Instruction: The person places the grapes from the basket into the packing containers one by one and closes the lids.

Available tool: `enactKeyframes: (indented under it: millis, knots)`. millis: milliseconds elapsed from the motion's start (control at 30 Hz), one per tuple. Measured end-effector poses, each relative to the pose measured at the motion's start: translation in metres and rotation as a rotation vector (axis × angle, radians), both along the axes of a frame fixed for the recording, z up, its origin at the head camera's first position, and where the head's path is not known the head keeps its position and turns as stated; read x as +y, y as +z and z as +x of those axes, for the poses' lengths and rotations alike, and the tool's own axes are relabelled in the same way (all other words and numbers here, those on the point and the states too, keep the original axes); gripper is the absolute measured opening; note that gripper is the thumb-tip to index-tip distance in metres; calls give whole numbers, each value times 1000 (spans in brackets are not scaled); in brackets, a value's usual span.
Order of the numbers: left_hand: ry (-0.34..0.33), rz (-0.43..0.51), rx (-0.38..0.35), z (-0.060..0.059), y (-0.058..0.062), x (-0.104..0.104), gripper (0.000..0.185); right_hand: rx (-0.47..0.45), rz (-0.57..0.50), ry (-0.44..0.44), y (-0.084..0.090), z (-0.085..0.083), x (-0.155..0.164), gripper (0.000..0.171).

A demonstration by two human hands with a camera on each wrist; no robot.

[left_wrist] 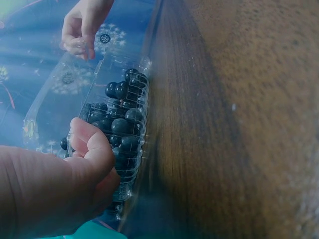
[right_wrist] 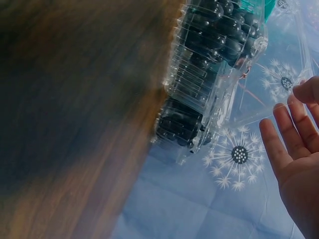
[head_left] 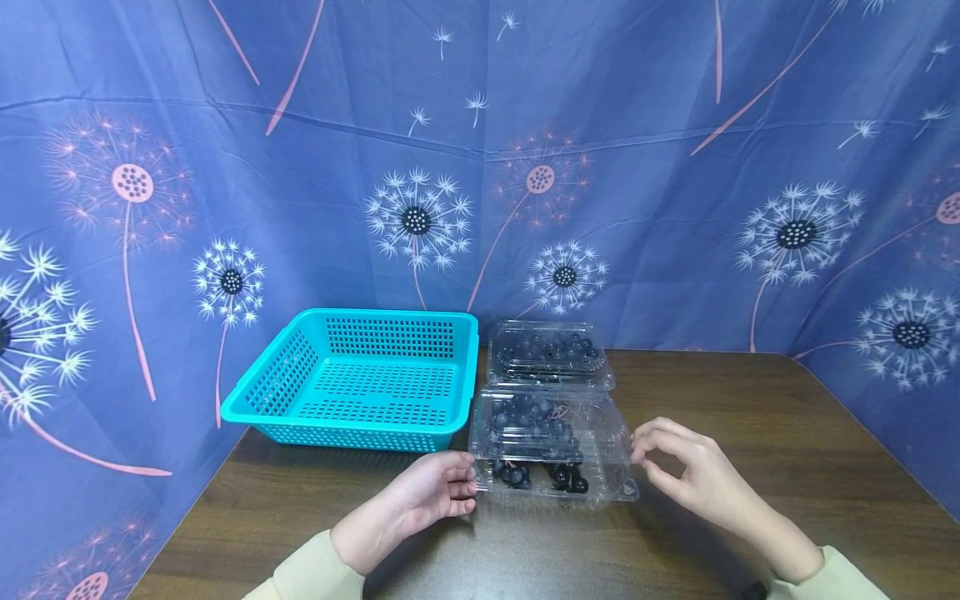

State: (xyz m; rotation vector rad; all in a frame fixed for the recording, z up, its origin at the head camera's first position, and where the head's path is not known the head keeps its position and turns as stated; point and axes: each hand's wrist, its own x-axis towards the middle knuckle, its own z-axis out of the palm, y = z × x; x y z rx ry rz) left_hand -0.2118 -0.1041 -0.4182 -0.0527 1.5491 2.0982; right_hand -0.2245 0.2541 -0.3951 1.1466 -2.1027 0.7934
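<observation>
A clear plastic clamshell box (head_left: pixel 609 479) of dark grapes (head_left: pixel 528 417) stands between my two hands, its lid (left_wrist: pixel 52 97) swung partly up. My left hand (head_left: pixel 427 493) is at the box's left end. In the left wrist view its thumb and curled fingers hold the rim, close beside the grapes. On the other side my right hand (head_left: pixel 697 473) pinches the lid's right edge between thumb and fingertips. The right wrist view shows that thumb (right_wrist: pixel 306 91) against the thin plastic edge, with the other fingers spread loosely below.
Directly behind stands a second clear box (head_left: pixel 551 354) of dark grapes with its lid down. A turquoise perforated basket (head_left: pixel 386 315) is on the left of the brown wooden table (head_left: pixel 720 383). A blue dandelion-print cloth (head_left: pixel 637 183) hangs around the table's back and sides.
</observation>
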Motion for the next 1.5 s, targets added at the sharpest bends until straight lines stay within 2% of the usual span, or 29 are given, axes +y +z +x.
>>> enactKeyframes:
  millis: [100, 267, 333, 433, 500, 567, 667, 733, 900, 1100, 1367, 1467, 1500]
  knots:
    - [4, 0, -14, 0, 1, 0, 32, 8, 20, 14, -3, 0, 2, 41]
    - [6, 16, -26, -1, 4, 0, 28, 15, 43, 35, -6, 1, 2, 35]
    - [3, 21, -29, -1, 4, 0, 29, 18, 49, 45, -6, 1, 2, 27]
    - [0, 23, -30, -2, 5, -1, 33, 28, 52, 53, -8, 0, 1, 4]
    - [-1, 22, -28, -2, 6, -1, 36, 31, 53, 57, -9, 0, 1, 4]
    - [1, 20, -25, -2, 6, -1, 38, 34, 51, 58, -9, 0, 1, 12]
    - [3, 16, -24, -1, 6, 0, 40, 35, 48, 69, -11, 0, 1, 12]
    - [3, 11, -24, -2, 6, 0, 42, 40, 43, 78, -12, 0, 1, 21]
    - [14, -19, -17, -2, 6, 1, 45, 54, 44, 102, -14, -1, 0, 20]
    - [26, -57, -15, -3, 6, 3, 37, 56, 59, 108, -14, 0, -1, 20]
    - [6, -57, 1, -3, 7, 3, 23, 45, 67, 120, -13, 0, 0, 20]
    - [0, -56, 17, -3, 6, 3, 20, 34, 69, 125, -12, 1, 1, 10]
    - [-2, -57, 20, -3, 6, 3, 19, 28, 70, 126, -12, 1, 1, 14]
